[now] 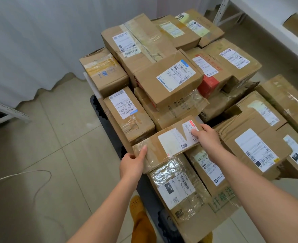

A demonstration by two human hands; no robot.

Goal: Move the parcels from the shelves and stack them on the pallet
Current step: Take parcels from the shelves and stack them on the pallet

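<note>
head view shows a flat parcel [167, 141] held at both ends over the near part of the stack on the pallet [99, 106]. the left hand [132, 163] grips its near-left end, thumb laid on top and the other fingers out of sight underneath. the right hand [207, 135] rests on the far-right end with fingers curled over the edge by the white label [178, 139]. the parcel sits tilted across the taped box [176, 186] and touches or nearly touches the upright box [127, 114] to its left.

to seat it well, i judge it should be lowered flat onto the taped box, squared with the edges below, and let go only once it stops rocking; loose shiny tape could let it slide.

most of the pallet is buried under cartons, only a dark edge showing. whether the parcel already bears on the stack cannot be told. the shelf [267, 20] at upper right is cut off, and label print is too small to read.
</note>
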